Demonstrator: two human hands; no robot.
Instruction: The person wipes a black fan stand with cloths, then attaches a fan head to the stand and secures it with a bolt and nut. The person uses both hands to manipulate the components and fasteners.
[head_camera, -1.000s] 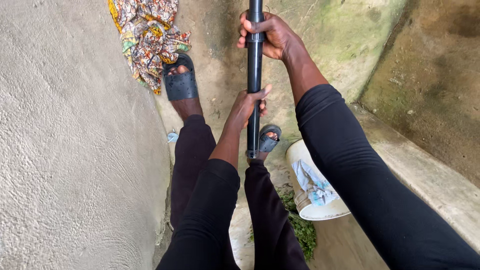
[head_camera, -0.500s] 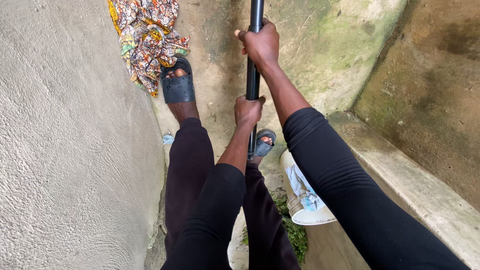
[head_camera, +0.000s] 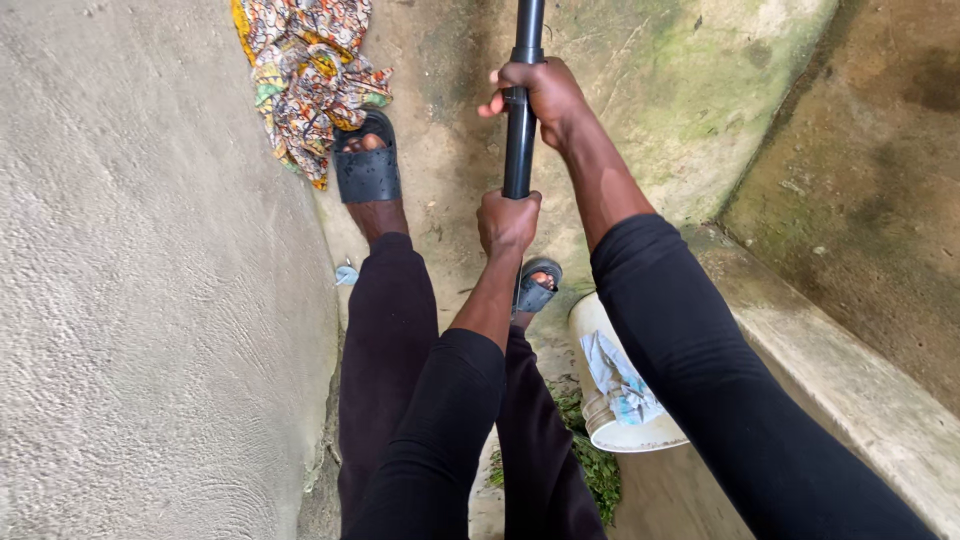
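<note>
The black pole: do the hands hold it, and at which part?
Yes. The right hand grips the black pole higher up; the left hand grips it lower.

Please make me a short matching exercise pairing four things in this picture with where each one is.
Things:
1. pole
2. bucket
3. cloth
4. weeds

Places:
A. heaped by the left wall, beside a slipper
B. gripped by both hands
C. on the ground under the bucket
D. beside the legs, holding a rag

Pairs: 1-B, 2-D, 3-A, 4-C
</note>
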